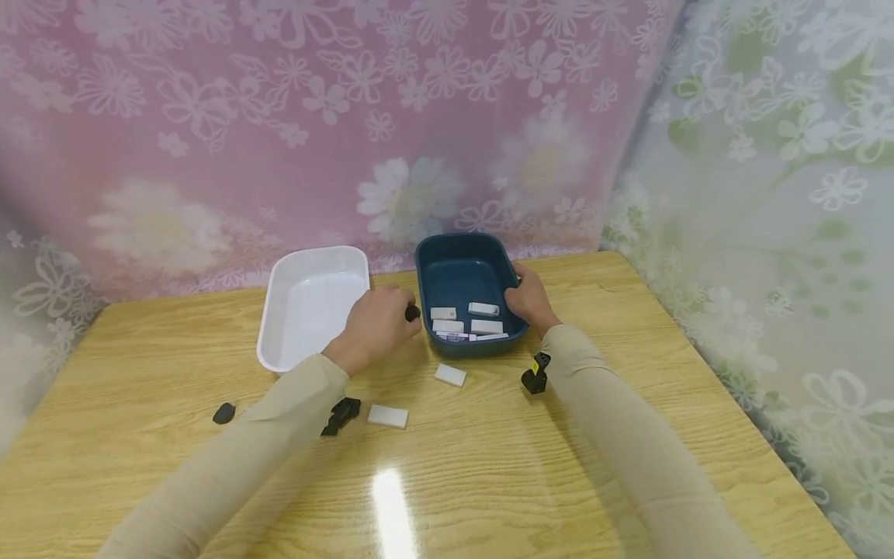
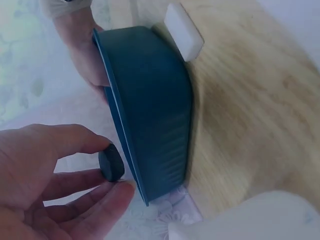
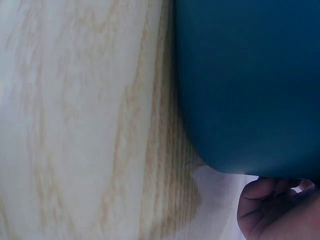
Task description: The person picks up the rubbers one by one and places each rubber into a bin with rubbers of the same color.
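Observation:
My left hand [image 1: 380, 324] pinches a small black angular piece [image 2: 111, 163] between thumb and fingers, just outside the left rim of the dark blue bin [image 1: 464, 347]. The piece's exact kind cannot be told. Gripping the bin's right rim is my right hand [image 1: 532, 299], its thumb over the edge; in the right wrist view the curled fingers [image 3: 262, 200] show by the bin's wall. Several small white blocks lie in the bin's near end, among them a white block with a dark outline [image 1: 483, 309] and a thin printed stick [image 1: 454, 337].
Left of the blue bin stands a white bin [image 1: 307, 303], partly behind my left hand. On the wooden table [image 1: 489, 481] lie a white block [image 1: 450, 376], another white block [image 1: 387, 416] and a black piece [image 1: 224, 413]. A flowered curtain [image 1: 314, 155] hangs behind the table.

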Tool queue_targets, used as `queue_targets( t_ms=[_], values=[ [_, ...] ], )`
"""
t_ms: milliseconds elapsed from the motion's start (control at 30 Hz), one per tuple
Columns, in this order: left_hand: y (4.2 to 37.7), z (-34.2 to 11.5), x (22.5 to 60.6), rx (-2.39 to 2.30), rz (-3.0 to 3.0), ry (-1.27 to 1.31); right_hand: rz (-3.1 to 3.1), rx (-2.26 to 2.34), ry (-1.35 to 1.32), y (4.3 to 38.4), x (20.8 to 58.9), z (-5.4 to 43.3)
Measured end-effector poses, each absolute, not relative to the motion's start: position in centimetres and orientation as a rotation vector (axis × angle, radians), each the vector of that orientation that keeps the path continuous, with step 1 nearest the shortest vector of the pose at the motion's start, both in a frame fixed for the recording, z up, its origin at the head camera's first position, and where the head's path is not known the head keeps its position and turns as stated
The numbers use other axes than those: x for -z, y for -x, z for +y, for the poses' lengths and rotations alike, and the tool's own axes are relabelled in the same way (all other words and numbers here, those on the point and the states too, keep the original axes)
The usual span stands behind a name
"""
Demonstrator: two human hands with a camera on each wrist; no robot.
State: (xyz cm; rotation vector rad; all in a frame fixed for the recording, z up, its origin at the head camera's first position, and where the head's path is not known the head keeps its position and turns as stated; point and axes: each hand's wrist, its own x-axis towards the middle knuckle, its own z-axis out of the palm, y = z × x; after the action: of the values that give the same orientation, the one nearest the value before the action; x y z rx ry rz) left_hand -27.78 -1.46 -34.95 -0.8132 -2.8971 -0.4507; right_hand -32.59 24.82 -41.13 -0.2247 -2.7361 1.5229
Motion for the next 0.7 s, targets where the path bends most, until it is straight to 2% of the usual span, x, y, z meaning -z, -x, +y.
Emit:
queue_targets(
  t_ms=[300,700],
  values=[
    [28.9,-1.2,34.5,0.442,-2.853,0.808,-2.744,-1.513,0.235,32.5,41.0,24.3],
    [29.4,-3.2,33.7,0.421,-2.965,0.681,-2.760,-1.481,0.281,32.7,41.2,24.6]
  ],
)
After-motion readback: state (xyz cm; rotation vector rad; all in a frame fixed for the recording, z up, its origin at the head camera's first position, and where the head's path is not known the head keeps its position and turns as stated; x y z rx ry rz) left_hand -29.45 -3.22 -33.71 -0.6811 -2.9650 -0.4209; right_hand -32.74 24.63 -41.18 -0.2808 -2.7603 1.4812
